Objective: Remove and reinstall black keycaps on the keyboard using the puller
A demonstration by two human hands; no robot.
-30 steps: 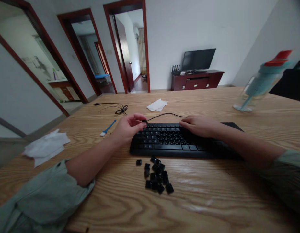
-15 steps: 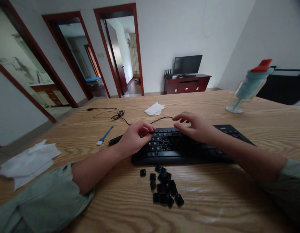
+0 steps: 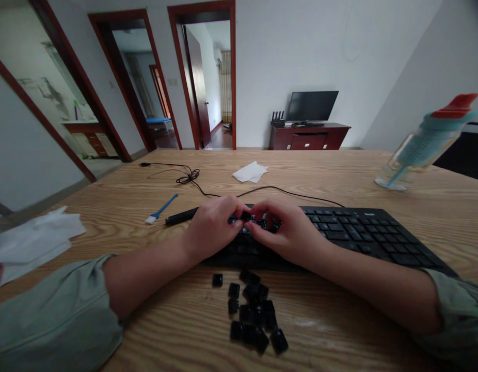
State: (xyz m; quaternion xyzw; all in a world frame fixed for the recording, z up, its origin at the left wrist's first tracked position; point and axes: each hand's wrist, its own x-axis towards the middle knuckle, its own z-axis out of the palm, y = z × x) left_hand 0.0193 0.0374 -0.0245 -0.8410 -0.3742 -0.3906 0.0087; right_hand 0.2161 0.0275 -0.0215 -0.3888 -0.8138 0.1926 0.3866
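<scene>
A small black keycap is pinched between the thumb and fingers of my left hand, just above the keyboard. My right hand meets it from the other side, its thumb and index finger closed at the keycap's right edge. Under both hands lies the black keyboard; its left and middle keys are mostly hidden by my hands. On the table in front of it sits a loose pile of black keycaps, with one keycap a little apart on the left.
Left of the keyboard are a blue-handled brush and a black stick-like tool. White tissues lie at the far left, another tissue behind. A cable runs across the table. A bottle stands at right.
My right hand has moved left and down from over the keyboard's middle to meet my left hand at the keycap. The camera view has shifted slightly.
</scene>
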